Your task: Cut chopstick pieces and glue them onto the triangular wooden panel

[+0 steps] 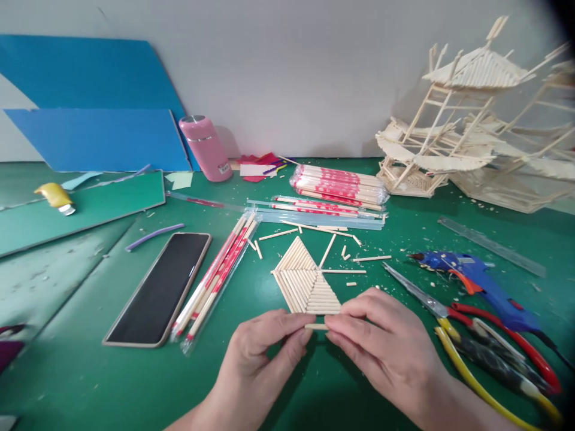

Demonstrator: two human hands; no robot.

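Between my left hand (272, 344) and my right hand (384, 335) is a short piece of wooden stick (317, 327), pinched at both ends by thumbs and fingers. Just beyond it lies a partly filled panel of cut sticks (294, 278), laid in slanting rows that form triangular sections. Two bare sticks (344, 272) reach out from its centre to the right and upper right. My fingertips are close to the panel's near edge; I cannot tell whether they touch it. Loose stick offcuts (372, 258) are scattered beyond my right hand.
Pliers (442, 311), red- and yellow-handled tools and a blue glue gun (476, 275) lie right. Wrapped chopsticks (220, 269) and a phone (157, 290) lie left. At the back stand a pink bottle (206, 149), a chopstick bundle (339, 184) and a stick-built tower (449, 126).
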